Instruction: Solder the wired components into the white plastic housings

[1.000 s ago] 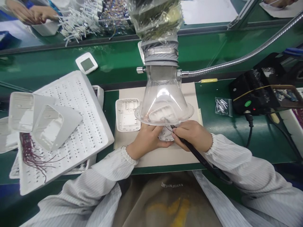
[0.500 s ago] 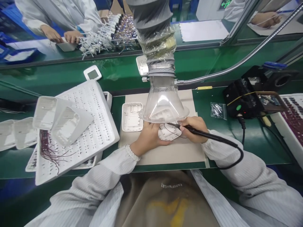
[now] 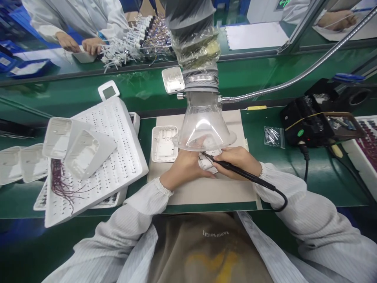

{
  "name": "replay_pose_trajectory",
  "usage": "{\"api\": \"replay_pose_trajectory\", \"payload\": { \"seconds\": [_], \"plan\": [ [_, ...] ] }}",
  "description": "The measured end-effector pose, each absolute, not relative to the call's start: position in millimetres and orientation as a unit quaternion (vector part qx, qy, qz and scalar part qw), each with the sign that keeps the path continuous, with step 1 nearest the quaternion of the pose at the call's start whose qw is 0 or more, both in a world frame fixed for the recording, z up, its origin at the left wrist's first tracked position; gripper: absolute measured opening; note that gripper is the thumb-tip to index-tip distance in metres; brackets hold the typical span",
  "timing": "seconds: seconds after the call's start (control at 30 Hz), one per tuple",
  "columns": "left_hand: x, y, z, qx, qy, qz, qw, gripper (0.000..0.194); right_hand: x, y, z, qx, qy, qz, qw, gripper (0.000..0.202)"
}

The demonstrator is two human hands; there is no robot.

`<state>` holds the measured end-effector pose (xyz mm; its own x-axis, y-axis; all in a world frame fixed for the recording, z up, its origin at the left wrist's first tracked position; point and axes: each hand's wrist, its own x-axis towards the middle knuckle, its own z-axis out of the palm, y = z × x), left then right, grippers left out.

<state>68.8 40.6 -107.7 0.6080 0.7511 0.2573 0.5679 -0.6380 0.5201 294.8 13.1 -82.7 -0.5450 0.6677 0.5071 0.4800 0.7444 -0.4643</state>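
My left hand (image 3: 188,169) is wrapped round the left side of a white plastic housing (image 3: 208,162), its thumb along the near edge. In my right hand (image 3: 240,162) is a black soldering iron (image 3: 235,169), held like a pen, its tip pointing left into the housing. A clear fume extraction hood (image 3: 204,127) hangs just above and covers the far part of the housing and some of my fingers. Beside my left hand an open white casing (image 3: 164,144) lies on the beige board (image 3: 194,192).
On the left, a white foam tray (image 3: 108,125) carries white casings (image 3: 88,155) and dark red wires (image 3: 60,182). A black soldering station (image 3: 303,122) and a bag of metal parts (image 3: 273,136) are at right. Across the partition a co-worker's hands (image 3: 79,44) work beside white cables.
The soldering iron and my right hand have shifted slightly left, and the iron's tip is further inside the housing. The housing has turned in my left hand. The camera view has shifted a little.
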Motion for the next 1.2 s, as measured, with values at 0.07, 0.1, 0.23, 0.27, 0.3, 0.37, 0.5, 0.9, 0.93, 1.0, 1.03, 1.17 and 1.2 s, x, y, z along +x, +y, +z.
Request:
{"api": "replay_pose_trajectory", "payload": {
  "seconds": [0.07,0.1,0.23,0.27,0.3,0.37,0.5,0.9,0.93,1.0,1.03,1.17,1.2],
  "plan": [
    [68.4,41.8,-106.9,0.876,0.374,0.23,0.199,0.132,292.7,11.9,-81.4,-0.345,-0.876,0.119,0.314,0.02],
    [68.3,42.1,-106.6,0.878,0.37,0.228,0.201,0.131,291.7,11.2,-80.7,-0.354,-0.88,0.108,0.297,0.022],
    [68.7,41.9,-103.8,0.882,0.364,0.209,0.214,0.127,288.3,9.3,-77.8,-0.374,-0.892,0.071,0.246,0.03],
    [68.9,41.5,-102.7,0.88,0.369,0.205,0.216,0.127,287.9,9.2,-77.2,-0.374,-0.892,0.068,0.244,0.031],
    [69.1,41.1,-101.6,0.878,0.376,0.202,0.217,0.128,287.7,9.2,-76.7,-0.374,-0.892,0.067,0.245,0.032],
    [69.5,39.9,-99.8,0.873,0.388,0.198,0.218,0.128,287.8,9.5,-76.5,-0.374,-0.889,0.07,0.254,0.032],
    [69.7,38.0,-98.6,0.869,0.4,0.195,0.219,0.126,288.8,9.9,-78.1,-0.368,-0.883,0.088,0.279,0.029],
    [69.9,37.6,-98.4,0.872,0.395,0.191,0.217,0.128,288.5,9.2,-80.6,-0.36,-0.877,0.091,0.304,0.025],
    [69.7,37.5,-98.6,0.872,0.395,0.191,0.218,0.128,288.6,9.1,-80.9,-0.363,-0.877,0.094,0.301,0.025],
    [69.4,37.3,-99.0,0.871,0.395,0.193,0.219,0.128,288.7,8.9,-81.6,-0.371,-0.876,0.098,0.292,0.026],
    [69.3,37.2,-99.1,0.871,0.395,0.194,0.219,0.128,288.7,8.8,-81.9,-0.373,-0.876,0.098,0.288,0.026],
    [69.5,37.1,-98.3,0.87,0.394,0.196,0.224,0.127,288.4,8.2,-83.0,-0.381,-0.875,0.096,0.282,0.027],
    [69.6,36.9,-97.9,0.869,0.396,0.194,0.224,0.127,288.4,8.1,-83.1,-0.384,-0.874,0.098,0.281,0.027]
  ]
}}
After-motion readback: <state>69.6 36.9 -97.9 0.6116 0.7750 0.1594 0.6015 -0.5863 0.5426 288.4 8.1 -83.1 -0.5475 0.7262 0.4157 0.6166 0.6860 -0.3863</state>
